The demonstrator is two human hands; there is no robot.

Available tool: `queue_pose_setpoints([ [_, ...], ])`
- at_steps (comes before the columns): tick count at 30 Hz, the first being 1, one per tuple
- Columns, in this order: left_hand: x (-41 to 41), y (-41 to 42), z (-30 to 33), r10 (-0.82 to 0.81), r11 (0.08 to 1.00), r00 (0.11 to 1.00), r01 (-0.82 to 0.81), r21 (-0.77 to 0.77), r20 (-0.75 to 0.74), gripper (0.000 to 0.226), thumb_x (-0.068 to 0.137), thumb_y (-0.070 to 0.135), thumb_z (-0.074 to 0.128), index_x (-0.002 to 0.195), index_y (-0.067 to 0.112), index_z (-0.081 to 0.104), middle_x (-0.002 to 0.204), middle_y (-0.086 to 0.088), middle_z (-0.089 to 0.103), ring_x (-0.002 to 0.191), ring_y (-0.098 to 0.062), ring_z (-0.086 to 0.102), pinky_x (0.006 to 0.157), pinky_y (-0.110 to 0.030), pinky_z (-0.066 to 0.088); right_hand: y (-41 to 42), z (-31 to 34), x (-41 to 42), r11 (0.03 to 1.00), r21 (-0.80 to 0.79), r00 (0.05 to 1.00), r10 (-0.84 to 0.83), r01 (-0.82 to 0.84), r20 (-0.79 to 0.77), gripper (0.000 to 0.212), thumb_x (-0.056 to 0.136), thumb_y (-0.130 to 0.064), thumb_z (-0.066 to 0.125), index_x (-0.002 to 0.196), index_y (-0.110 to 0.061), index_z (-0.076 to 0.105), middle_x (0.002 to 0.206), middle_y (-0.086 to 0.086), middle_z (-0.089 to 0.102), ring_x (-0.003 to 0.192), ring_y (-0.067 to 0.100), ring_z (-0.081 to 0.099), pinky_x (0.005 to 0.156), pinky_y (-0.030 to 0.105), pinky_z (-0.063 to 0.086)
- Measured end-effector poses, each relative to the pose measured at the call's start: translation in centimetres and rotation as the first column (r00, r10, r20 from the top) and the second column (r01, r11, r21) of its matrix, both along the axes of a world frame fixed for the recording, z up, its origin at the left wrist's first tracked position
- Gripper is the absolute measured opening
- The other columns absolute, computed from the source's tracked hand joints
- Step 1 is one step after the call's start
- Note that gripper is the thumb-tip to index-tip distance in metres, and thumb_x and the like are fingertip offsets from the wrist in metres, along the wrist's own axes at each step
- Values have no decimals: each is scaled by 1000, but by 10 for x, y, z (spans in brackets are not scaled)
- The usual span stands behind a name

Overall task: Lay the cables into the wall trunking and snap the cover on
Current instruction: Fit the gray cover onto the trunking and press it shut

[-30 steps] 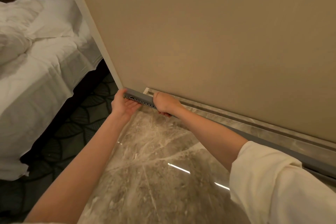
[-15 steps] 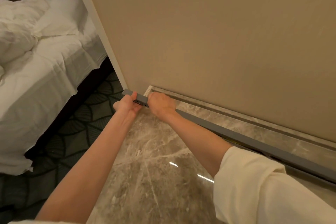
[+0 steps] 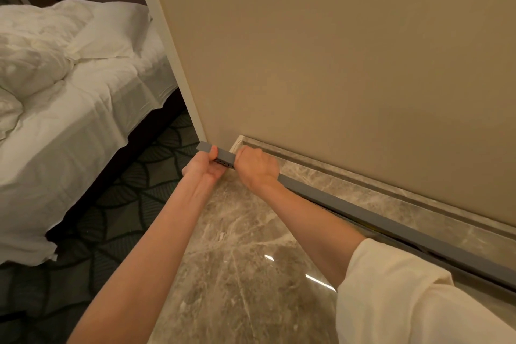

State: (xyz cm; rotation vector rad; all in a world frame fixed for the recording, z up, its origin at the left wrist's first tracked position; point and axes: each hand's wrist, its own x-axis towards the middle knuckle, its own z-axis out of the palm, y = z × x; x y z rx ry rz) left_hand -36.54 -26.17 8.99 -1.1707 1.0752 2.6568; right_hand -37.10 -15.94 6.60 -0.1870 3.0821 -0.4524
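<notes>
A long grey trunking (image 3: 391, 225) runs along the foot of the beige wall, just above the marble floor, from the wall corner to the right edge. Its far end (image 3: 205, 146) sticks out a little past the corner. A row of small holes (image 3: 224, 162) shows on its side between my hands. My left hand (image 3: 205, 166) grips that end, thumb on top. My right hand (image 3: 258, 166) is closed over the trunking just to the right. A dark gap with a hint of yellow cable (image 3: 371, 229) shows under the grey strip further right.
A marble skirting (image 3: 363, 190) lines the beige wall (image 3: 335, 64). A glossy marble floor (image 3: 237, 260) lies below my arms. Left of the wall corner are dark patterned carpet (image 3: 125, 198) and a bed with white sheets (image 3: 69, 92).
My hands have closed in toward each other at the trunking's far end, leaving only a short holed stretch showing. The view has shifted so bed and wall sit further right.
</notes>
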Motion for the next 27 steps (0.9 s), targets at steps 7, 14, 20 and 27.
queue_pose_setpoints([
  [7,6,-3,-6,-116,993,993,116,21,-11,38,93,0,50,131,0,45,135,-18,53,124,-31,51,110,-48,37,10,-2,2,995,32,995,89,-90,35,26,93,-9,34,107,-6,56,104,15,68,92,37,65,62,35,40],
  [14,2,-10,-17,-109,994,994,108,22,18,51,93,27,56,131,-4,42,134,-18,52,126,-32,50,108,-46,39,70,-1,9,903,-426,877,245,-51,413,54,97,-51,31,73,-10,57,60,9,68,47,21,63,55,29,50],
  [20,2,-4,-22,-55,997,998,56,43,-19,44,97,31,45,131,2,43,139,-13,49,129,-28,46,110,-45,34,165,-3,33,831,-545,670,343,110,658,34,83,-44,66,72,-12,68,72,8,69,57,16,62,62,28,52],
  [27,18,15,-22,-180,981,983,179,-71,-18,50,99,21,41,142,-1,26,150,-17,33,139,-31,32,116,-43,27,195,-4,61,893,-450,888,206,2,411,36,77,-29,77,93,2,71,68,11,60,63,13,54,61,24,39],
])
